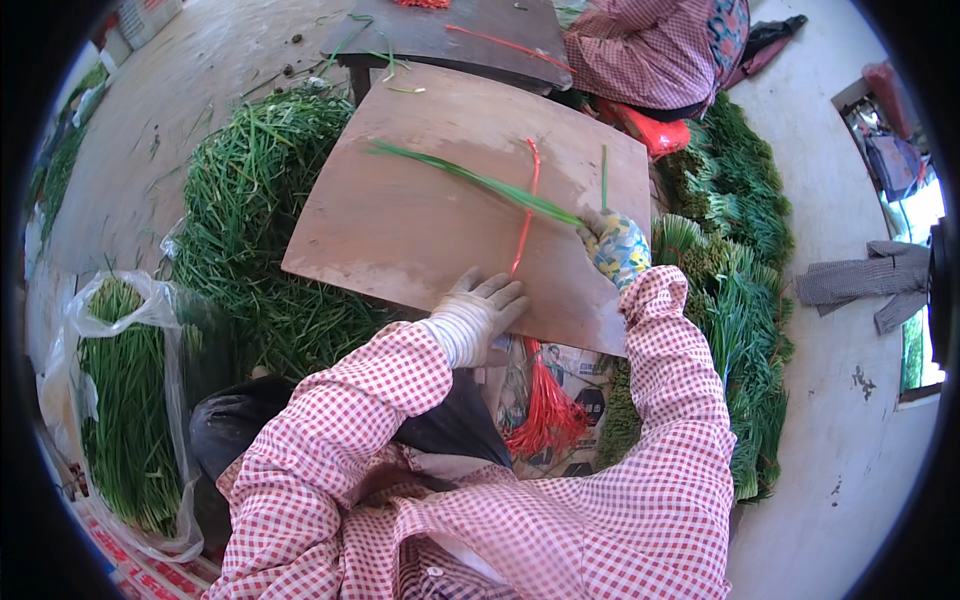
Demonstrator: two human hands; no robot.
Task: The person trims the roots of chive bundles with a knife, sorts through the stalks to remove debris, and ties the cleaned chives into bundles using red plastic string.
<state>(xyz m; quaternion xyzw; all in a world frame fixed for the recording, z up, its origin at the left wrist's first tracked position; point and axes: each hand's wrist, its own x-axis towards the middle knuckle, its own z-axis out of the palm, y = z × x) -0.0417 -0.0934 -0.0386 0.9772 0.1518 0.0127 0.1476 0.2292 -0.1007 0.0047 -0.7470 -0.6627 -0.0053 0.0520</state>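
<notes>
A brown board (420, 250) lies in front of me, with a red plastic tie (533, 180) running across it from far to near. My right hand (615, 248), in a blue and yellow patterned glove, is closed on the root end of a few green chives (470, 180). Their long leaves cross over the tie and point to the far left. My left hand (478, 312), in a pale glove, lies flat with fingers apart at the board's near edge, beside the tie's near end. One loose green stalk (604, 177) rests beyond my right hand.
Loose greens (260, 190) are heaped left of the board, and bundled chives (735, 300) are stacked along the right. A clear bag of chives (130, 400) stands at the near left. More red ties (548, 405) hang below the board. A co-worker (650, 50) sits at the far right.
</notes>
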